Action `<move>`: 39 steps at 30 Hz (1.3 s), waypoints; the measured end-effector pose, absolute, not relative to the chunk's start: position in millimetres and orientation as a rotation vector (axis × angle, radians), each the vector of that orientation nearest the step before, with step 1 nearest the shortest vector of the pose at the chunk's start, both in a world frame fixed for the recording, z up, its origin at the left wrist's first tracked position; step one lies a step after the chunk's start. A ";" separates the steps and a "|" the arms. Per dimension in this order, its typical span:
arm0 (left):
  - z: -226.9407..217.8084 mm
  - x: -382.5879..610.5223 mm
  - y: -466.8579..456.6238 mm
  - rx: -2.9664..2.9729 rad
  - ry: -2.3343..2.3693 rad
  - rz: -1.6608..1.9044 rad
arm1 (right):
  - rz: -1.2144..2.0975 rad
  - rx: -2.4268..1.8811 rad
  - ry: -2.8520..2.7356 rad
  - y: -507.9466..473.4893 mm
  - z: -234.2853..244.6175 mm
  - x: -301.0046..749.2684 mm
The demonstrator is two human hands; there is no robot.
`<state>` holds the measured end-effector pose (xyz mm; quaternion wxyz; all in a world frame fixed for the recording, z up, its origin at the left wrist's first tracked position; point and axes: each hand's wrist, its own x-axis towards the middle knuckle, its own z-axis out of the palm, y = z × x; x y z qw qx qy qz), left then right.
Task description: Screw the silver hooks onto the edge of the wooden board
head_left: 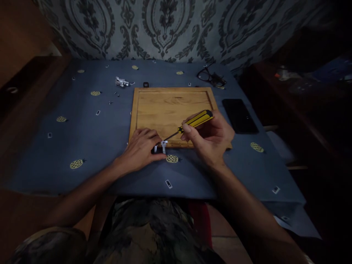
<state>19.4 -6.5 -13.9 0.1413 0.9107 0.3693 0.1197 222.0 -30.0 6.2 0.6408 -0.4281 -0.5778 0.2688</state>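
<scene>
My right hand [210, 137] is wrapped round the yellow and black handle of a screwdriver [196, 121]. The shaft slants down to the left, its tip at a small silver metal hinge [164, 145] by the near edge of a wooden panel [165, 110]. My left hand [143, 148] grips around the hinge, fingers bent over the panel's near left corner and thumb stretched below the metal. Part of the hinge is hidden behind these fingers. Whether a screw sits under the tip is too small to tell.
A second silver hinge [121, 82] lies beyond the panel's left corner, with small screws [110, 102] nearer. A small black square piece [146, 84] sits behind the panel. Eyeglasses [211, 77] and a black phone [239, 116] lie at right on the blue tablecloth [93, 146].
</scene>
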 end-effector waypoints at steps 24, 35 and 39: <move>-13.9 20.1 -7.5 2.638 1.090 0.353 | 0.860 -0.942 -1.560 -23.9 10.0 231.2; -14.0 19.7 -7.1 2.649 1.082 0.332 | 0.800 -0.916 -1.707 -20.7 15.6 235.6; -14.8 19.3 -7.1 2.648 1.086 0.332 | 0.730 -0.950 -1.657 -20.3 6.0 232.2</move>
